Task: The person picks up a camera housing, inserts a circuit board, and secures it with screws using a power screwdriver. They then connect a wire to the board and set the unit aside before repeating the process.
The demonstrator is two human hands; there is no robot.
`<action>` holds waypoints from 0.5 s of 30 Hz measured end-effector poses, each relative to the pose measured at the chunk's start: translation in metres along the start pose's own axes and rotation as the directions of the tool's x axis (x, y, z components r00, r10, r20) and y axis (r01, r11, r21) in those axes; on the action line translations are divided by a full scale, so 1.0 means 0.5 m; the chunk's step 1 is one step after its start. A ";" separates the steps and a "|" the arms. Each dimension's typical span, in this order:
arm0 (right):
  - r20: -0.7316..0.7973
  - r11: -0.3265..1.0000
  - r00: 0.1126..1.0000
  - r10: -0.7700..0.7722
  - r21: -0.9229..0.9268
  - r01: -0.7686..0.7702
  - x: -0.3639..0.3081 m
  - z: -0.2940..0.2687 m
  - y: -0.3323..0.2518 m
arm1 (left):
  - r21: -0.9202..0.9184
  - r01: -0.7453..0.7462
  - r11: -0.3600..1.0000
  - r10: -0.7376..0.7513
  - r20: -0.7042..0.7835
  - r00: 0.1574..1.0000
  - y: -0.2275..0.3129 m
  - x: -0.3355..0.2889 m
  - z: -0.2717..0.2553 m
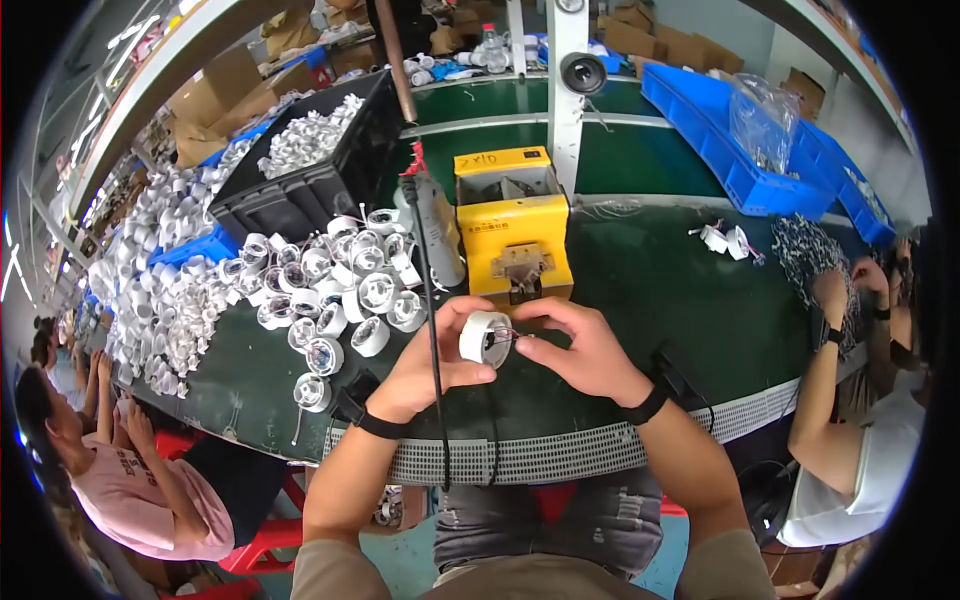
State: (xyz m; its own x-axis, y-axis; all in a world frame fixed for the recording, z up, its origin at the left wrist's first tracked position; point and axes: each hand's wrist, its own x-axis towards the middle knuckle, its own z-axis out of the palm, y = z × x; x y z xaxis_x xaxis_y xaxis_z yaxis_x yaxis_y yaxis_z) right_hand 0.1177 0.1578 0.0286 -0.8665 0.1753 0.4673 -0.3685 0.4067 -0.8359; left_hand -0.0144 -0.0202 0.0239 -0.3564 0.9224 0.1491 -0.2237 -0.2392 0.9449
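Observation:
My left hand (441,352) is closed round a white round plastic housing (478,338), its open side turned to the right. Thin dark and red wires stick out of that side. My right hand (575,345) pinches these wires (508,336) between thumb and forefinger. Just beyond my hands stands a yellow machine (515,230) with a metal fixture on its front. A grey electric screwdriver (436,235) hangs beside it, and its black cable (434,400) passes in front of my left hand. Left of my hands lies a heap of similar white housings (360,280), some with wires.
A black crate (300,195) of small white parts stands at the back left, beside a big pile of white cups (140,285). Blue bins (735,165) sit at the back right. Co-workers sit on both sides; a wire bundle (808,260) lies before the right one.

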 end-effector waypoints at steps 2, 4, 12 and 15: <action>0.028 0.993 0.998 0.061 0.102 -0.063 -0.006 0.004 0.001 | 0.031 -0.005 1.000 0.005 -0.006 1.000 -0.001 -0.001 0.006; 0.115 0.944 0.962 0.248 0.193 -0.266 -0.010 0.000 -0.003 | 0.047 -0.049 0.998 0.048 0.018 0.999 -0.005 -0.001 0.008; 0.073 0.835 0.945 0.318 0.451 -0.316 -0.015 -0.005 0.002 | -0.011 0.066 0.998 -0.067 -0.037 0.997 -0.015 -0.004 0.013; 0.132 0.832 0.932 0.339 0.419 -0.362 -0.017 -0.008 0.007 | -0.167 0.043 0.985 -0.036 0.044 0.998 -0.018 -0.004 0.014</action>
State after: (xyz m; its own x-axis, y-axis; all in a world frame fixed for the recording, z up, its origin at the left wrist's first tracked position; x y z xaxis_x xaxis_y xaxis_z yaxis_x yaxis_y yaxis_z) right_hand 0.1252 0.1611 0.0230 -0.9764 0.1832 0.1141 -0.1342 -0.1010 -0.9858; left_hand -0.0053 -0.0176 0.0171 -0.3074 0.9430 0.1276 -0.3868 -0.2464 0.8886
